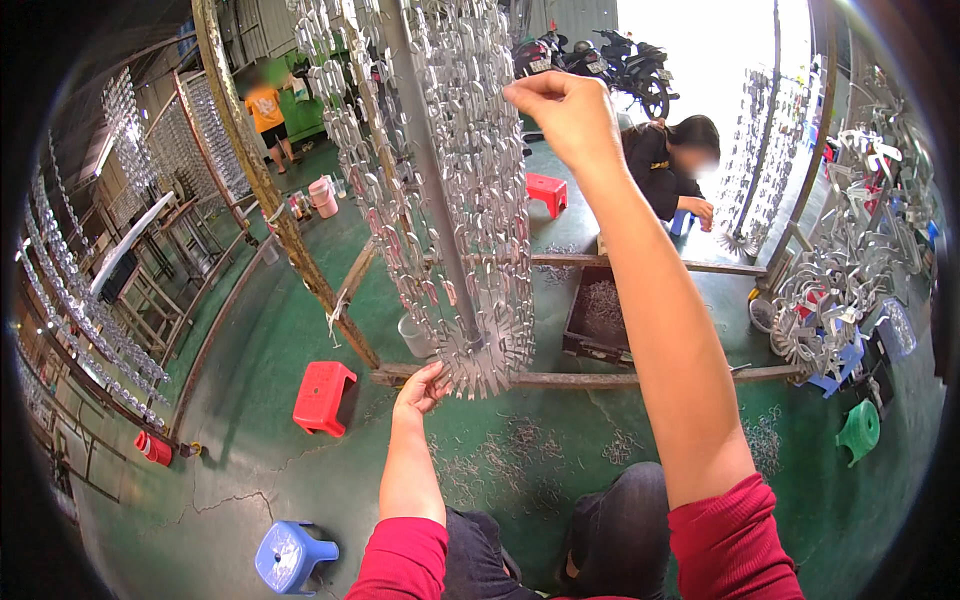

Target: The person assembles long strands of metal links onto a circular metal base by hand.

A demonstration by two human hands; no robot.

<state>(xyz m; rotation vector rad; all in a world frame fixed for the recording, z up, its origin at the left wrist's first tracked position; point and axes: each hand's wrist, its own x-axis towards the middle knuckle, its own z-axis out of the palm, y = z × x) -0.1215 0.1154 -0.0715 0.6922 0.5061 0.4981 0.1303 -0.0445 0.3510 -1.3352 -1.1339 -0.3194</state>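
Your left hand [420, 388] cups the low, left rim of the hanging rack of small metal parts [470, 200], fingers curled loosely against its spiked bottom disc. The rack's long axis runs straight up its central pole. Your right hand [565, 112] reaches high, arm fully extended, fingertips pinched together at the upper strands.

One head-worn fisheye view looks down from close above the hanging rack [440, 180], floor [250, 420] filling the lower frame.
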